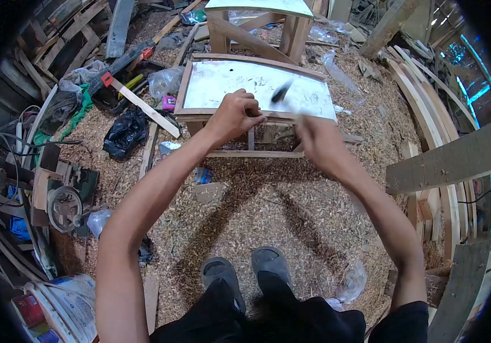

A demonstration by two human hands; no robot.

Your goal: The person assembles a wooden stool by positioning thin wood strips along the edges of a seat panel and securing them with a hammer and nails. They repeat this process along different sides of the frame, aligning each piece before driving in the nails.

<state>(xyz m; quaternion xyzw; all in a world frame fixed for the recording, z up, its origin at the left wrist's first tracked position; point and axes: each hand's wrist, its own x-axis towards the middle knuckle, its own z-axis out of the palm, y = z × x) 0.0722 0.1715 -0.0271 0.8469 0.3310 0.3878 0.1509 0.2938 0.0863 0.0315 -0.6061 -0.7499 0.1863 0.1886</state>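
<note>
In front of me stands a low wooden frame with a white top panel [222,77] and a wooden strip [199,112] along its near edge. My left hand [237,114] rests at that edge, fingers pinched together; what they hold, if anything, is too small to make out. My right hand [318,140], blurred by motion, is closed on a hammer [281,91]. The hammer's dark head is smeared above the panel, to the right of my left hand, and its handle is barely visible.
Behind is a similar white-topped wooden piece [262,7]. A toolbox [111,94], a wooden strip with a red end [145,108] and a black plastic bag [125,132] lie left. Curved boards [428,108] are stacked right. Wood shavings [245,211] cover the floor.
</note>
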